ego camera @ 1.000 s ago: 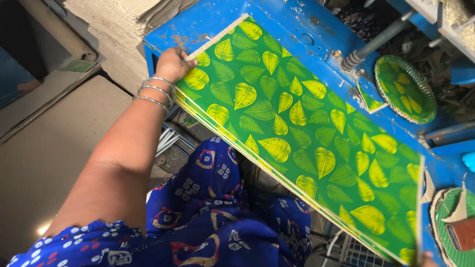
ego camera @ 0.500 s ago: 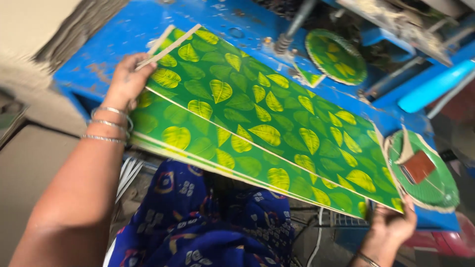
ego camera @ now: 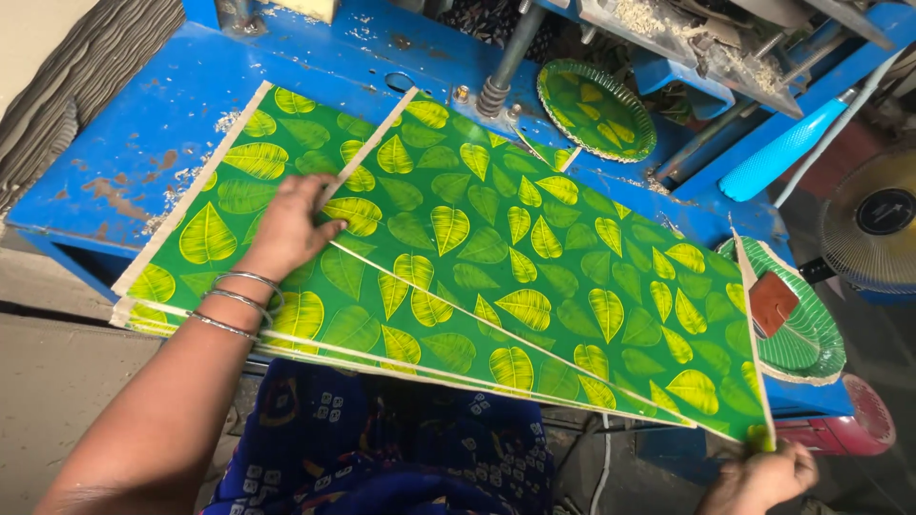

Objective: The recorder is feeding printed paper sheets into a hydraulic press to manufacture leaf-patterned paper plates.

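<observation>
Several long green paper sheets [ego camera: 496, 257] printed with yellow-green leaves lie fanned across a blue machine table [ego camera: 143, 133]. My left hand [ego camera: 286, 229], with bangles at the wrist, rests on the sheets near their left end, its fingers on the edge of the upper sheet. At the bottom right my right hand [ego camera: 759, 477] grips the sheets' right corner. A pressed green leaf-print plate [ego camera: 596, 110] sits in the machine's die beyond the sheets.
A stack of green paper plates [ego camera: 811, 334] with a small brown block [ego camera: 771, 303] on top stands at the right. A blue lever handle [ego camera: 782, 148] angles behind it. A fan [ego camera: 878, 224] is far right. Grey cardboard stacks [ego camera: 76, 86] lie at the left.
The sheets have spread further apart into a fan over the table. My left hand slid from the sheets' end onto their top surface. My right hand came into view gripping the right corner.
</observation>
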